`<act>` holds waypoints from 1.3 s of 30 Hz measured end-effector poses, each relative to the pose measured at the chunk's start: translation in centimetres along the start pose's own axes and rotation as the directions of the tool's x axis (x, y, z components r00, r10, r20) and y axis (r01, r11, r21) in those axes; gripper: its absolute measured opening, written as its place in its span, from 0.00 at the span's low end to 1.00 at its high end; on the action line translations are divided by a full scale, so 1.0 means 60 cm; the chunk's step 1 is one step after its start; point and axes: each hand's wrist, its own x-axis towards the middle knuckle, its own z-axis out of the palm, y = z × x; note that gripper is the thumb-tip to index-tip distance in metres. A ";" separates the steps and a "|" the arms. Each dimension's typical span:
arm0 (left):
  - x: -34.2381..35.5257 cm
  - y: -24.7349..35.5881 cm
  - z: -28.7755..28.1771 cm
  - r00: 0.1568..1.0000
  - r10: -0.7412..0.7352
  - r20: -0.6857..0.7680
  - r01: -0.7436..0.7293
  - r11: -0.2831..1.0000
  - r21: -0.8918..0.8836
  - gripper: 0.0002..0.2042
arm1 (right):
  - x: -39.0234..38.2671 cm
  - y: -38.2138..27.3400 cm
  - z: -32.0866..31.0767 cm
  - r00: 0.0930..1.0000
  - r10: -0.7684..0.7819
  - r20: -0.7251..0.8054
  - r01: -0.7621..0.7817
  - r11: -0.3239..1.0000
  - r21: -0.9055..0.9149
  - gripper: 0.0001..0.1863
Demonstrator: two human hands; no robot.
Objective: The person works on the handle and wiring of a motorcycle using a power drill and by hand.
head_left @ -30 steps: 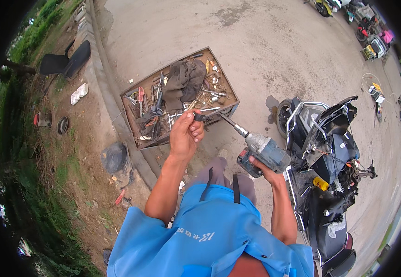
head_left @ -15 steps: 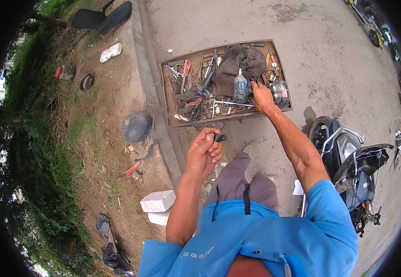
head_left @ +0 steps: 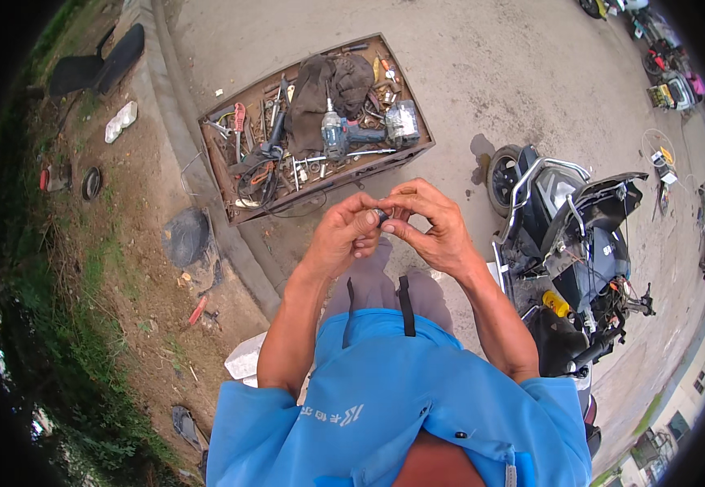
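One small dark part [head_left: 381, 217], pinched by left hand [head_left: 341, 232] and right hand [head_left: 437, 229], mostly finger-covered; I cannot identify it. Concrete ground [head_left: 466, 89] below, tool tray [head_left: 369, 171] beyond.

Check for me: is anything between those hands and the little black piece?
Nothing visible does: the left hand and right hand meet at the small black part, both touching it directly. The tool tray lies beyond them, not between.

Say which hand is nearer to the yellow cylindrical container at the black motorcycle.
Right. In the image, the right hand is up and to the left of the yellow container; the left hand lies farther left, beyond the right one.
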 end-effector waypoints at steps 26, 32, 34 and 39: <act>0.065 -0.190 0.349 0.849 -0.326 0.415 0.215 0.932 0.292 0.17 | -0.419 -0.121 -0.168 0.522 0.205 -0.828 0.308 0.860 0.407 0.06; 0.079 -0.211 0.377 0.881 -0.393 0.263 0.221 0.833 0.507 0.14 | -0.472 -0.101 -0.128 0.321 0.329 -0.888 0.425 0.788 0.445 0.06; 0.085 -0.226 0.376 0.863 -0.460 0.210 0.280 0.781 0.558 0.13 | -0.500 -0.090 -0.102 0.229 0.403 -0.886 0.447 0.766 0.463 0.07; 0.109 -0.307 0.374 0.731 -0.677 0.091 0.531 0.647 0.547 0.10 | -0.593 -0.081 -0.030 -0.048 0.487 -0.872 0.513 0.761 0.397 0.05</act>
